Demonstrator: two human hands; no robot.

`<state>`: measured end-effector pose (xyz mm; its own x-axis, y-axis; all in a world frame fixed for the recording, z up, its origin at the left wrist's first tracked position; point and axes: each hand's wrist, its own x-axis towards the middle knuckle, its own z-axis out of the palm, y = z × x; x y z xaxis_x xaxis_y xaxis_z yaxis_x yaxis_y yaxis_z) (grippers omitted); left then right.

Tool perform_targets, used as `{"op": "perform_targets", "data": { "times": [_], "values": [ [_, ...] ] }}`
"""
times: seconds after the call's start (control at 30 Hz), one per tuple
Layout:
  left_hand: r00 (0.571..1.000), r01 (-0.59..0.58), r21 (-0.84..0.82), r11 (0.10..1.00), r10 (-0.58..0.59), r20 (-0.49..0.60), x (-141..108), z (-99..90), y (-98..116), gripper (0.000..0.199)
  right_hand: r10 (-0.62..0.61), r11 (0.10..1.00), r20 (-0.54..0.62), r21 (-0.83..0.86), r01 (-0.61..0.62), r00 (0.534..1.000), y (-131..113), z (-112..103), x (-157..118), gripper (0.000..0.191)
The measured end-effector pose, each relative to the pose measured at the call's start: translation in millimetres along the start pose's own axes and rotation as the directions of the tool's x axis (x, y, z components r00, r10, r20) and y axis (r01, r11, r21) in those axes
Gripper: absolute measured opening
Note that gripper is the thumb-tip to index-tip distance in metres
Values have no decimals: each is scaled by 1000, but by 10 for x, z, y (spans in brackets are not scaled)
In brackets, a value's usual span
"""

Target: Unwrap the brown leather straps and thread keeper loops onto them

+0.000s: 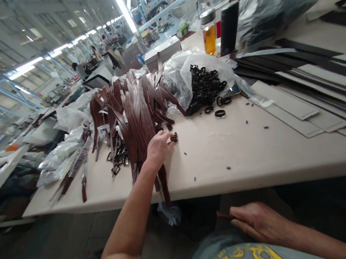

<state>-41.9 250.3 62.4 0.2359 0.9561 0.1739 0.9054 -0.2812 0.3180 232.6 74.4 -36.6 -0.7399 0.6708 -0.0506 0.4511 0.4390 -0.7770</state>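
Observation:
My left hand (158, 150) reaches over the table, thumb and fingers apart, its fingertips touching a small cluster of dark brown loops (174, 137). Beside it, a large heap of brown leather straps (133, 109) spreads across the table, some ends hanging over the front edge. Metal buckles (119, 155) lie at the heap's left side. Low in front of my body, below the table edge, my right hand (256, 220) is closed on a brown strap (224, 215). Only a short end of this strap shows; the rest is hidden.
Black loops (205, 85) spill from a clear plastic bag (178, 69) behind the straps. Flat black and grey strips (312, 98) are stacked at right. A glass bottle (209, 32) and a black flask (229, 27) stand at the back. Tiny dark bits dot the table (245, 153).

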Motion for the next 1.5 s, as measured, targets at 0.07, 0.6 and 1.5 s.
{"op": "perform_targets", "data": {
  "times": [0.07, 0.6, 1.5],
  "values": [
    [999, 4, -10, 1000, -3, 33, 106, 60, -37, 19, 4, 1000, -12, 9, -4, 1000, 0, -9, -19, 40],
    [918, 256, -922, 290, -372, 138, -476, -9, 181, 32, 118, 992, -175, 64, -108, 978, -487, -564, 112, 36],
    [865, 252, -966, -62, -433, 254, -1489, 34, 787, 35, -183, 903, -360, -429, 12, 915, -902, -525, 533, 33]
  ]
}}
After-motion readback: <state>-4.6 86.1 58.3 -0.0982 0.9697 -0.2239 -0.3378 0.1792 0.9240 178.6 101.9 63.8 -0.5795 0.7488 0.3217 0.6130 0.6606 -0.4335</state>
